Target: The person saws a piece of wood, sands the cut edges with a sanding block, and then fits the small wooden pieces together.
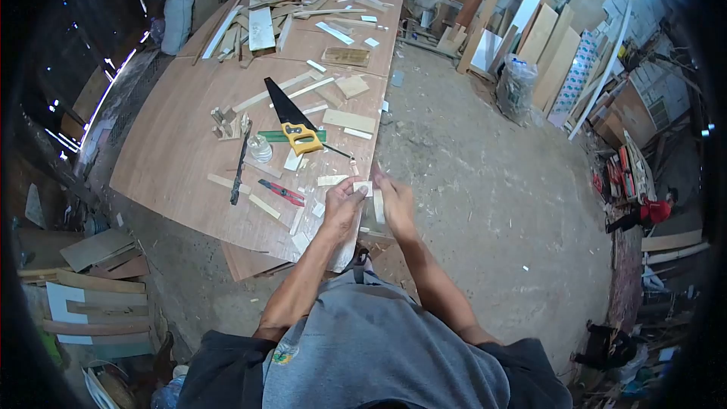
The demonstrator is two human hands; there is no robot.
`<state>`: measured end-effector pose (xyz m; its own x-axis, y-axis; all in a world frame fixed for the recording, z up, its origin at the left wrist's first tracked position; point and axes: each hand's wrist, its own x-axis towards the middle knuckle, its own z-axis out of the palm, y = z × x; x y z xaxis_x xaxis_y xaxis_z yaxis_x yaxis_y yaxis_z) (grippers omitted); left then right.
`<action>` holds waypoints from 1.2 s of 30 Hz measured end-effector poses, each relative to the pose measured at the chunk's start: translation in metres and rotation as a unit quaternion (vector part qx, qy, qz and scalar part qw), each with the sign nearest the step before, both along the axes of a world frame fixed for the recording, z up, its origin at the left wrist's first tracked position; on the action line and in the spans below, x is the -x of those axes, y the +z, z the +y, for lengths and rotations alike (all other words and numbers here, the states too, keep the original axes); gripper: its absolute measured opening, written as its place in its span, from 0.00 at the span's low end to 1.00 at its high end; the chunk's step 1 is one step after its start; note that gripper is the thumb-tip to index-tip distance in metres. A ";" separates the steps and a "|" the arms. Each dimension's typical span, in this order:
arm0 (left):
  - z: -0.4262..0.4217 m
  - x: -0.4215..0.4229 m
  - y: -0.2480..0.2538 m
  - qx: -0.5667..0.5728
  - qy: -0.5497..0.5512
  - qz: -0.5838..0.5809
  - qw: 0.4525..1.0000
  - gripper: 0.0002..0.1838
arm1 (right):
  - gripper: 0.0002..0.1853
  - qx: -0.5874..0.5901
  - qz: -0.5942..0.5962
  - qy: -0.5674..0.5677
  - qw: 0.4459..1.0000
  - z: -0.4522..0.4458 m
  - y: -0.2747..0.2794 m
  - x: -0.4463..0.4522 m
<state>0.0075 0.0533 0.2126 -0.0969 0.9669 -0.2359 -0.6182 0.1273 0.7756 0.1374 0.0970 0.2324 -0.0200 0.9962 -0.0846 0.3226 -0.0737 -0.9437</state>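
Observation:
My left hand [342,209] pinches a small pale wood block [364,187] at the table's right edge, thumb on top. Just right of the block is my right hand [397,203], its fingers curled. Whatever they may hold is hidden. A pale wood strip [379,206] shows between the two hands; I cannot tell whether either touches it. Beyond them lies a handsaw [297,125] with a yellow handle and black blade. A red-and-black tool [281,192] and a clear glass jar [260,148] are left of my left hand.
The brown wooden table [166,151] carries several offcuts and a dark narrow bar [241,163]. A pile of wood scraps [261,26] covers its far part. Boards [541,38] lean on the right wall near a filled plastic bag [518,87]. Another person [655,210] is at far right.

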 end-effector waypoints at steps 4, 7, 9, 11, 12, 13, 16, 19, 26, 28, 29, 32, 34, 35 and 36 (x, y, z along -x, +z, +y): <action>0.003 0.002 0.000 -0.015 0.001 -0.001 1.000 0.14 | 0.23 0.047 0.018 -0.028 0.998 0.028 0.013 -0.001; 0.006 0.004 -0.003 -0.013 0.028 -0.003 1.000 0.14 | 0.22 -0.001 0.032 0.001 0.999 -0.008 0.027 -0.010; 0.005 0.009 0.000 -0.003 0.031 0.003 0.999 0.14 | 0.22 0.020 0.060 0.021 0.998 -0.023 0.041 0.006; 0.000 0.006 0.012 0.004 0.016 0.027 0.999 0.14 | 0.23 0.042 0.015 0.016 0.999 0.001 0.021 0.008; 0.000 0.006 0.008 -0.003 0.009 0.016 1.000 0.14 | 0.24 0.043 -0.027 0.011 0.999 0.013 0.027 0.011; -0.004 0.004 0.006 -0.002 0.005 0.020 1.000 0.14 | 0.24 0.045 -0.023 0.008 0.999 0.011 0.022 0.008; 0.003 -0.001 0.006 -0.002 0.033 0.037 0.999 0.14 | 0.24 0.068 0.034 0.017 0.997 0.015 0.018 -0.010; 0.007 0.005 0.005 -0.015 0.040 0.049 0.998 0.14 | 0.24 -0.011 0.068 -0.009 0.998 -0.020 0.010 0.012; -0.001 0.017 -0.002 -0.008 -0.002 -0.058 0.998 0.14 | 0.23 0.070 0.063 -0.011 0.996 0.030 -0.002 -0.004; -0.003 0.023 -0.004 0.009 0.024 -0.164 0.986 0.15 | 0.23 0.054 0.139 -0.021 0.989 0.022 0.000 -0.021; -0.006 0.025 -0.005 0.013 0.029 -0.163 0.986 0.15 | 0.23 0.077 0.161 -0.027 0.984 0.016 0.000 -0.030; -0.005 0.024 0.000 -0.003 0.023 -0.141 0.990 0.16 | 0.24 0.108 0.206 -0.022 0.972 -0.003 0.024 -0.024; -0.003 0.019 0.008 0.006 0.032 -0.123 0.992 0.17 | 0.25 0.115 0.225 -0.018 0.967 -0.012 0.034 -0.021; -0.003 0.016 0.010 0.016 0.042 -0.103 0.994 0.17 | 0.25 0.075 0.197 0.008 0.977 -0.016 0.034 -0.020; -0.002 0.015 0.010 0.017 0.038 -0.103 0.994 0.17 | 0.26 0.036 0.169 0.034 0.984 -0.019 0.033 -0.019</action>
<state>-0.0075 0.0516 0.2224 -0.1152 0.9496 -0.2914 -0.7720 0.0990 0.6279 0.1565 0.0779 0.2656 -0.1257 0.9833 -0.1315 -0.0031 -0.1329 -0.9911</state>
